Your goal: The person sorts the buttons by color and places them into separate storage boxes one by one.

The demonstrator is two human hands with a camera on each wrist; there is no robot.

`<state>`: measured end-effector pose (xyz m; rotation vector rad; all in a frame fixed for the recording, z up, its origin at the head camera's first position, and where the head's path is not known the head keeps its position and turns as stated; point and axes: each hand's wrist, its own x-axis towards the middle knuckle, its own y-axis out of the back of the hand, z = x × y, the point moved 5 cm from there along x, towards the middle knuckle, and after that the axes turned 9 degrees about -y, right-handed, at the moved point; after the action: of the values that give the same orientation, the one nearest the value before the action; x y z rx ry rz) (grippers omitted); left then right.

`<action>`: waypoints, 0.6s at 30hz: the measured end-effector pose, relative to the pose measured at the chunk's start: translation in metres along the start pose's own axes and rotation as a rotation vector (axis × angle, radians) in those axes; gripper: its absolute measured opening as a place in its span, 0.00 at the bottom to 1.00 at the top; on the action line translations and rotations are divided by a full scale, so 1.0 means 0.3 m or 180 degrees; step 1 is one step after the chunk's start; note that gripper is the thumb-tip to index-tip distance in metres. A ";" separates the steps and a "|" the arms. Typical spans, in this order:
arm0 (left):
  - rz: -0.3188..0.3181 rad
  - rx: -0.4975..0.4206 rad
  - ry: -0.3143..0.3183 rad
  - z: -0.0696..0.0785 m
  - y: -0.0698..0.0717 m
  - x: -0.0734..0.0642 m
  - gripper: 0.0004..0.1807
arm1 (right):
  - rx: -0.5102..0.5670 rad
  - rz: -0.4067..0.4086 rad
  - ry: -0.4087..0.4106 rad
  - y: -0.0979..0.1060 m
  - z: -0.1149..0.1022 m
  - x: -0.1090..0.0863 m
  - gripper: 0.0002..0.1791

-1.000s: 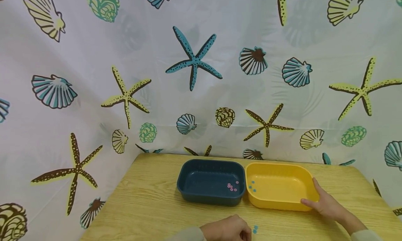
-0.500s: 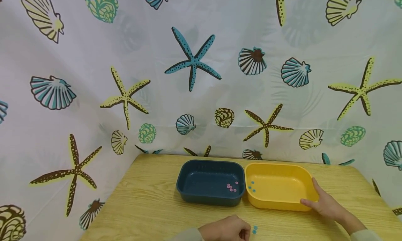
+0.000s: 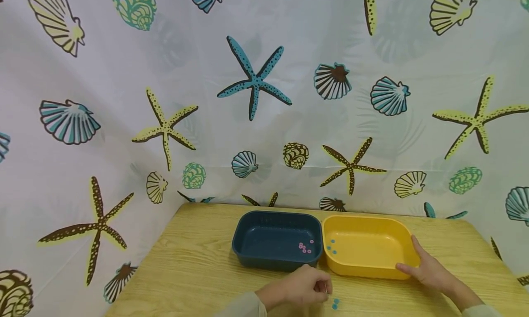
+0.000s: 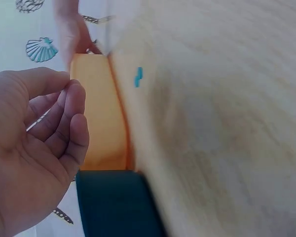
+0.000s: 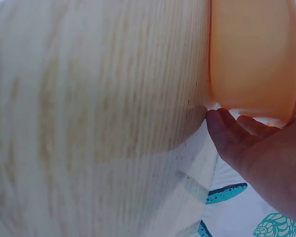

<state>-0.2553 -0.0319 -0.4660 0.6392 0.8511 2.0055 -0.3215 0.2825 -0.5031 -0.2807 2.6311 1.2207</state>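
My left hand is over the table in front of the dark blue tub. Its thumb and index fingertips meet in a pinch, seen in the left wrist view; anything between them is too small to make out. My right hand grips the right end of the yellow tub, thumb at the front corner and fingers along the end wall. Several small pink button-like discs lie inside the blue tub at its right. Blue discs lie at the yellow tub's left. Two more blue discs lie on the table right of my left hand.
Both tubs stand side by side at the back of the wooden table. A white curtain printed with shells and starfish hangs behind the table and along its sides.
My left hand has risen and moved slightly forward toward the blue tub, its fingers now more in view. My right hand and both tubs have stayed in place.
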 end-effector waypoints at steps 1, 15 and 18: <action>0.0032 -0.0065 0.0003 0.002 0.009 0.003 0.02 | 0.0012 -0.0014 -0.0023 0.000 0.002 0.002 0.62; 0.0321 -0.0391 0.0221 -0.005 0.120 0.066 0.04 | -0.0025 0.0005 0.0001 -0.002 0.014 0.007 0.61; 0.0362 -0.0389 0.0332 -0.018 0.135 0.077 0.05 | -0.0052 0.0018 0.0015 0.000 0.012 0.008 0.61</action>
<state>-0.2912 -0.0309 -0.4358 0.5274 0.7607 2.1909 -0.3235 0.2850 -0.5062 -0.2794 2.6288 1.2454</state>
